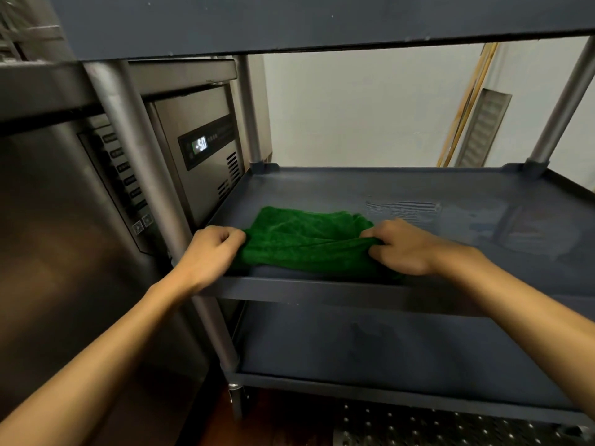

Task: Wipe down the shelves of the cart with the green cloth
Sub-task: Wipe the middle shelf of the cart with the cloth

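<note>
The green cloth (306, 239) lies spread on the front left part of the cart's middle shelf (354, 188), a dark blue plastic tray. My left hand (211, 252) grips the cloth's left edge with curled fingers, at the shelf's front left corner. On the other side, my right hand (402, 247) pinches the cloth's right edge, bunching the fabric. A wet streaky patch (402, 209) shows on the shelf just behind my right hand. The top shelf (289, 24) hangs overhead and the bottom shelf (370, 346) lies below.
A stainless steel refrigerated unit (199, 149) with a lit display stands close against the cart's left side. Grey posts (141, 162) hold the shelves at the corners. A white wall (354, 107) is behind, and a perforated metal floor plate (418, 426) lies under the cart.
</note>
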### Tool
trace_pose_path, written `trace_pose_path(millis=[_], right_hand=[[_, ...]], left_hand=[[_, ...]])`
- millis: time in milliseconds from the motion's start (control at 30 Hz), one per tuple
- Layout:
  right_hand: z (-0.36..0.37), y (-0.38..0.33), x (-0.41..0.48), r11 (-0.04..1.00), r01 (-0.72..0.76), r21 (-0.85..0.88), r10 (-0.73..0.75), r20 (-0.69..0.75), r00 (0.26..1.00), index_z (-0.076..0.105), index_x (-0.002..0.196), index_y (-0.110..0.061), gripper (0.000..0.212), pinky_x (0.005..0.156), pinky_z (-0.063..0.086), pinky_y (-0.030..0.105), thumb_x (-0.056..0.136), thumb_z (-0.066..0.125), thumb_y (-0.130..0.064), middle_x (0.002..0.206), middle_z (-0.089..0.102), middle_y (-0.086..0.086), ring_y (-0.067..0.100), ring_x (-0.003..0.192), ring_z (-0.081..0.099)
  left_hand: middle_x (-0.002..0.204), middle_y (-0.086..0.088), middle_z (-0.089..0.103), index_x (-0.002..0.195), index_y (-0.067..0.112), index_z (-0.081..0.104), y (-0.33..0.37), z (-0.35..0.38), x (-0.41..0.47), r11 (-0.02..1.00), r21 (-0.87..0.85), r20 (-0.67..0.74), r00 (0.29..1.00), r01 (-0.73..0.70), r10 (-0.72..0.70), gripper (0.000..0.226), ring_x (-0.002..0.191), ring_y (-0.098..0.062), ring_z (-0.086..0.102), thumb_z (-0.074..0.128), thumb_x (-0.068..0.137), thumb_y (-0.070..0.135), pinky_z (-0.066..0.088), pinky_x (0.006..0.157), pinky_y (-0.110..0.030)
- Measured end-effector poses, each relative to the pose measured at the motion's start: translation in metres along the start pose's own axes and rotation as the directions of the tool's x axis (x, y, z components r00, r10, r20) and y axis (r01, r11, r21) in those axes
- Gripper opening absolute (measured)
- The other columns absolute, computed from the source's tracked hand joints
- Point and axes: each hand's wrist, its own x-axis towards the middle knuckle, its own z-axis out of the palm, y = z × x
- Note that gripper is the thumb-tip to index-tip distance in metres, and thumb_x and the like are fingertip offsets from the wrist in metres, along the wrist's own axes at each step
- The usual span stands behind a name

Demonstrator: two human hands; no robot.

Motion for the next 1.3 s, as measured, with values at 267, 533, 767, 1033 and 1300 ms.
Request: trace_pose_path(millis=[267, 533, 767, 1033, 1300], right_hand=[[-0.012, 0.001, -0.008, 0.994, 0.014, 0.109, -0.019, 0.05, 0.999, 0.068, 0.088, -0.028, 0.021, 0.067, 0.05, 0.021, 0.091, 0.051, -0.016, 0.082, 0.07, -0.011, 0.002, 0.076, 0.064], [-0.03, 0.006, -0.004, 0.919, -0.009, 0.395, -0.003, 0.03, 1.0, 0.056, 0.077, -0.011, 0.019, 0.056, 0.032, 0.033, 0.073, 0.046, -0.027, 0.059, 0.048, -0.002, 0.015, 0.053, 0.043], [-0.035, 0.019, 0.023, 0.881, -0.074, 0.468, 0.172, -0.171, 0.97, 0.066, 0.106, -0.026, 0.024, 0.062, 0.051, 0.024, 0.083, 0.063, -0.02, 0.078, 0.071, -0.001, 0.011, 0.068, 0.067], [-0.007, 0.033, 0.037, 0.978, -0.167, 0.125, 0.186, -0.163, 0.969, 0.061, 0.12, -0.016, 0.055, 0.084, 0.05, 0.032, 0.073, 0.086, -0.03, 0.108, 0.064, 0.003, 0.02, 0.097, 0.061], [0.004, 0.033, 0.004, 0.954, 0.296, -0.054, -0.298, -0.306, 0.904, 0.074, 0.093, -0.024, 0.021, 0.077, 0.05, 0.026, 0.081, 0.076, -0.008, 0.091, 0.062, -0.01, 0.008, 0.084, 0.059]], left_hand=[[0.063, -0.008, 0.042, 0.071, -0.005, 0.045, 0.005, -0.006, 0.004, 0.999, -0.041, -0.004, 1.0, -0.016, 0.016, 0.041, 0.06, -0.017, 0.042, 0.045, 0.1, 0.024, 0.033, 0.061, -0.039], [0.084, -0.016, 0.069, 0.084, 0.003, 0.064, 0.018, -0.011, 0.026, 0.993, -0.121, -0.061, 0.998, -0.008, 0.001, 0.037, 0.084, -0.03, 0.066, 0.046, 0.101, 0.032, 0.05, 0.081, -0.048], [0.079, -0.007, 0.069, 0.083, 0.011, 0.066, 0.015, -0.006, 0.057, 0.999, -0.04, -0.093, 0.995, 0.023, -0.027, 0.031, 0.082, -0.026, 0.066, 0.054, 0.098, 0.035, 0.05, 0.071, -0.037], [0.097, -0.001, 0.066, 0.096, 0.022, 0.063, -0.006, 0.013, 0.066, 0.969, 0.243, -0.011, 0.999, 0.041, -0.04, 0.023, 0.092, -0.022, 0.063, 0.069, 0.089, 0.042, 0.053, 0.081, -0.036], [0.094, 0.002, 0.063, 0.099, 0.023, 0.068, -0.009, 0.015, 0.033, 0.888, 0.293, 0.073, 0.934, -0.355, 0.35, 0.013, 0.083, -0.018, 0.064, 0.073, 0.087, 0.025, 0.055, 0.075, -0.042]])
